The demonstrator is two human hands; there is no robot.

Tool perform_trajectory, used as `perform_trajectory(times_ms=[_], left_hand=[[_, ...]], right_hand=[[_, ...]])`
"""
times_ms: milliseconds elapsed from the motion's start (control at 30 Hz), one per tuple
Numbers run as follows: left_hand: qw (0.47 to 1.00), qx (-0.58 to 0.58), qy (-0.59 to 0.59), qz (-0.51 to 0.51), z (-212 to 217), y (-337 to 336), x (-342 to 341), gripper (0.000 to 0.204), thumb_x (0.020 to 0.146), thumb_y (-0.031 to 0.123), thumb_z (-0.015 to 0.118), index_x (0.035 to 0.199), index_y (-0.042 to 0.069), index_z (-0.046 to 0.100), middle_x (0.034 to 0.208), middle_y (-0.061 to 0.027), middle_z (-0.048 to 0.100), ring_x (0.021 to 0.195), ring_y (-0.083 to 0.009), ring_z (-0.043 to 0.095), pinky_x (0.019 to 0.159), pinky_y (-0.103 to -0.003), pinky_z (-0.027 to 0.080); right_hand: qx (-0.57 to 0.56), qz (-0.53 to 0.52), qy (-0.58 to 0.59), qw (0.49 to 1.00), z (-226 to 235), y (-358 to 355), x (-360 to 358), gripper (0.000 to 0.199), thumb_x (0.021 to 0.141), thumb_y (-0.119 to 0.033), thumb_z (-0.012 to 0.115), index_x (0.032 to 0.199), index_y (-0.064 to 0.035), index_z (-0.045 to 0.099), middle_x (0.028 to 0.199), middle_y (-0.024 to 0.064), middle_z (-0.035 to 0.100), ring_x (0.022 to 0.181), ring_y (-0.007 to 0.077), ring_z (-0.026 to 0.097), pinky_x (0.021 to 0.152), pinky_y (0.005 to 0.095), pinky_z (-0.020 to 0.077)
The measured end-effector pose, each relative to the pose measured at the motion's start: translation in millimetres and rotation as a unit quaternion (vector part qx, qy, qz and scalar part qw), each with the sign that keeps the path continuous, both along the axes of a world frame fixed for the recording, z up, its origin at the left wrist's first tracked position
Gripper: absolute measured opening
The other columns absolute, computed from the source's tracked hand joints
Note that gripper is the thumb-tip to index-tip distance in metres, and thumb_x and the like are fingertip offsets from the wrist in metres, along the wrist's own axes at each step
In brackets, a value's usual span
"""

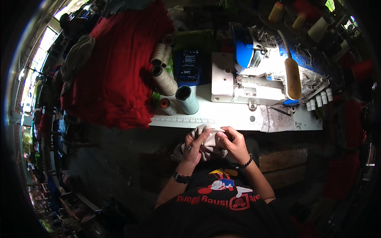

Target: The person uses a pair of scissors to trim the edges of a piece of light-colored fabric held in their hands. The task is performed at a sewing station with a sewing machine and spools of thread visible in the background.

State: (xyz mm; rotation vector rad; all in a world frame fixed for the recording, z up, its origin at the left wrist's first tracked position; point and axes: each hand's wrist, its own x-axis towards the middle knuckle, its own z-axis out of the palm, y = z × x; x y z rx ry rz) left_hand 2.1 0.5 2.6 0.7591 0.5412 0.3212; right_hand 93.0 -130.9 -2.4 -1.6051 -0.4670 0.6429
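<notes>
A crumpled piece of light beige fabric (210, 147) is bunched over my lap, just below the front edge of the white sewing table (234, 121). My left hand (194, 147) grips its left side, with the thumb lying over the folds. On the right, my right hand (233, 142) pinches the upper edge of the cloth between thumb and fingers. Both hands are close together. The lower folds hang between them, partly hidden by the left hand and wrist.
A sewing machine (258, 85) with a blue cover stands at the back right, a yellow-headed lamp (293, 79) over it. Thread cones (164, 81), a teal cone (187, 100) and a lit phone (189, 65) sit left of it. Red fabric (113, 67) is piled far left.
</notes>
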Motion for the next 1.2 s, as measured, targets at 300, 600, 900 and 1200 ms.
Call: perform_trajectory(times_ms=[300, 600, 900, 1200], left_hand=[[1.000, -0.001, -0.005, -0.004, 1.3, 0.4, 0.5, 0.015, 0.088, 0.013, 0.064, 0.098, 0.003, 0.064, 0.091, -0.0016, 0.065, 0.081, -0.0076, 0.060, 0.072, -0.022, 0.048], [1.000, -0.005, -0.006, 0.003, -0.2, 1.7, -0.8, 0.014, 0.088, 0.013, 0.065, 0.098, 0.003, 0.064, 0.091, -0.0017, 0.065, 0.081, -0.0078, 0.060, 0.072, -0.023, 0.048], [1.000, -0.006, -0.004, 0.000, -1.5, 3.0, -1.7, 0.014, 0.088, 0.013, 0.064, 0.098, 0.003, 0.065, 0.091, -0.0013, 0.065, 0.080, -0.0077, 0.060, 0.073, -0.023, 0.048], [1.000, -0.006, -0.001, 0.000, -0.1, 3.7, -1.8, 0.013, 0.088, 0.013, 0.065, 0.097, 0.003, 0.065, 0.090, -0.0012, 0.065, 0.080, -0.0073, 0.060, 0.072, -0.022, 0.048]], right_hand=[[0.005, 0.002, 0.017, 1.000, 0.3, -0.4, -0.7, 0.019, 0.090, -0.015, 0.063, 0.098, 0.0020, 0.062, 0.061, -0.0042, 0.049, 0.055, 0.0017, 0.039, 0.046, 0.0205, 0.0309], [0.002, 0.008, 0.005, 1.000, -0.4, 0.8, -0.4, 0.019, 0.090, -0.015, 0.063, 0.098, 0.0020, 0.062, 0.061, -0.0037, 0.049, 0.056, 0.0018, 0.039, 0.047, 0.0204, 0.0321], [0.000, 0.006, 0.009, 1.000, 0.2, 2.3, -1.1, 0.019, 0.090, -0.015, 0.063, 0.098, 0.0015, 0.062, 0.060, -0.0037, 0.048, 0.055, 0.0020, 0.039, 0.046, 0.0211, 0.0311], [0.000, 0.010, 0.005, 1.000, -0.1, 3.0, -0.7, 0.019, 0.090, -0.016, 0.064, 0.097, 0.0012, 0.063, 0.060, -0.0027, 0.049, 0.054, 0.0026, 0.039, 0.047, 0.0215, 0.0318]])
